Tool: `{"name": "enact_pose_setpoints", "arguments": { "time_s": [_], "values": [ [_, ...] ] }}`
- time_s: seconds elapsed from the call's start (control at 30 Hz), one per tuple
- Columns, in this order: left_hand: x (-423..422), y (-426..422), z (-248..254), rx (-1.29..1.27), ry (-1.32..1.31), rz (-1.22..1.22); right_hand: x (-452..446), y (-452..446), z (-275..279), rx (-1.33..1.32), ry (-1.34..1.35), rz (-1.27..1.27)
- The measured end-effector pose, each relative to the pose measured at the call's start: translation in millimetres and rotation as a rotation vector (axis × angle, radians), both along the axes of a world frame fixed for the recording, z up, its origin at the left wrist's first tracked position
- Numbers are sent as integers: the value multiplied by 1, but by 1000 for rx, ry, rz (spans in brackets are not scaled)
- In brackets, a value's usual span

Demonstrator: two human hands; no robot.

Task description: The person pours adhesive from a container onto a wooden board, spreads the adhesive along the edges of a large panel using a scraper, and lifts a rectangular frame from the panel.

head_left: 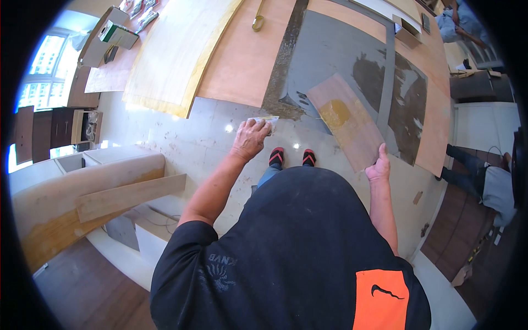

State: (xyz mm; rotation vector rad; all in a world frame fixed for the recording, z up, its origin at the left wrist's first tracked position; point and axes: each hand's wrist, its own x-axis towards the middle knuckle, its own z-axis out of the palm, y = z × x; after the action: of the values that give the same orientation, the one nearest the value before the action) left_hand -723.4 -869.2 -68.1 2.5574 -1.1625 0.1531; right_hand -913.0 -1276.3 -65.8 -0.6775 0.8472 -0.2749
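My right hand (379, 164) grips the lower right edge of a thin rectangular wooden board (360, 124), thumb up along its side. A yellow-brown patch of paste (334, 113) lies on the board's upper part. The board is tilted, its far end overlapping the grey-coated panel (322, 49) in view. My left hand (251, 138) is closed around a flat, pale scraper (268, 119), with its fingers covering most of it. The scraper is apart from the board, over the tiled floor near the panel's front edge.
Wooden sheets, one yellow-edged (176, 49), lie ahead. A tape roll (257, 22) and cardboard box (406, 34) rest on them. A curved wooden piece with a plank (132, 195) stands left. Another person (489, 184) is at right, and one more (462, 22) at upper right.
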Motion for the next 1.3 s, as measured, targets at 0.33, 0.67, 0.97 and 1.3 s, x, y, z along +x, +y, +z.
{"name": "enact_pose_setpoints", "arguments": {
  "time_s": [0.33, 0.67, 0.97, 1.3],
  "values": [
    [10, 3, 22, -127, 30, 63, 11, 4, 13, -22, 27, -15],
    [-1, 13, -49, 87, -83, 47, 6, 2, 13, -22, 16, -15],
    [-7, 19, -73, 71, -75, 56, 1, 1, 24, -49, 47, -26],
    [-19, 38, -63, 51, -47, 41, 7, 3, 32, -52, 23, 23]
  ]
}}
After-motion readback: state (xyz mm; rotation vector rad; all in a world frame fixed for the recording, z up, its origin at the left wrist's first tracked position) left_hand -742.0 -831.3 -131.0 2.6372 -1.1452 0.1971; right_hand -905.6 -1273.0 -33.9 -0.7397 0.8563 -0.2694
